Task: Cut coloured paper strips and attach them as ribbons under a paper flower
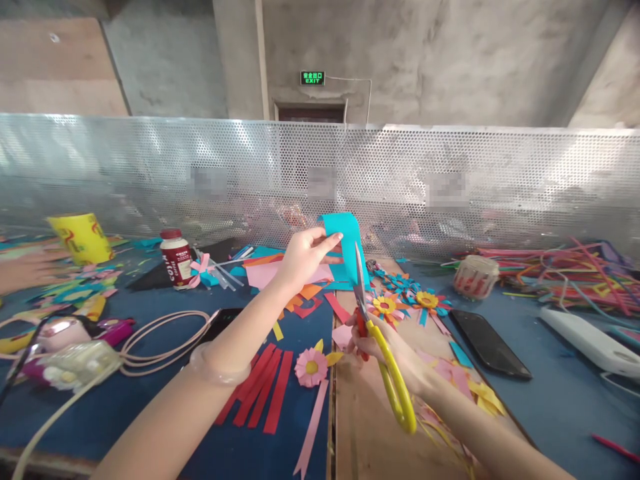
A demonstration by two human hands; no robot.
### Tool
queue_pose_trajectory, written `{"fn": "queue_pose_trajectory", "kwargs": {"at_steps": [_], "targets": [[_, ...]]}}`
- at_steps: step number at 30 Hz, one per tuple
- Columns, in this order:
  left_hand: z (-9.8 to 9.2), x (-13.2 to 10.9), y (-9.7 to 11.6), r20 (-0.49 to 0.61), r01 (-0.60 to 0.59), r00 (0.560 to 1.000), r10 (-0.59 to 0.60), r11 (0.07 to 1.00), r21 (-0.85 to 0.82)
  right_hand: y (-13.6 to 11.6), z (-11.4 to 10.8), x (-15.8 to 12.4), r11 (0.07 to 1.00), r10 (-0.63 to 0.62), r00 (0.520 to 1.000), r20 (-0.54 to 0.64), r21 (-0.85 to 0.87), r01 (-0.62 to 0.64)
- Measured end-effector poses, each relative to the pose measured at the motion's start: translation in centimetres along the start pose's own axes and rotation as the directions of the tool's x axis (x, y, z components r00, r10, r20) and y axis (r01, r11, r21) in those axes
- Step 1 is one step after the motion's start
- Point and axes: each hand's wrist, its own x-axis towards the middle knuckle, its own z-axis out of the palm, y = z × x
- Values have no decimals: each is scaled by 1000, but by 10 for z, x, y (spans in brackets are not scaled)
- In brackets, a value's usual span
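My left hand (304,257) pinches a folded piece of blue paper (345,248) and holds it up above the table. My right hand (376,347) grips yellow-handled scissors (387,363). Their blades (360,283) point upward against the paper's lower right side. A clear bangle (220,363) sits on my left wrist. Below the hands lie red paper strips (265,393), a pink paper flower (311,367) and finished paper flowers (405,303).
A black phone (490,343) lies right of the flowers, a white device (590,341) beyond it. A small bottle (176,257), a yellow cup (83,238) and cables (160,340) sit at left. Another person's hand (25,270) shows at far left. Perforated metal screen (450,180) backs the table.
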Motion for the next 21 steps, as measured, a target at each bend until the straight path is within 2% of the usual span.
{"fn": "queue_pose_trajectory", "kwargs": {"at_steps": [15,21], "targets": [[0,1,-1,-5,-9,1000,9,1000,10,5,-2,3,997,-27,999,-20,-67,25],[0,0,1,0,-20,1000,20,1000,21,8,-1,3,1000,-24,1000,5,-9,24]]}}
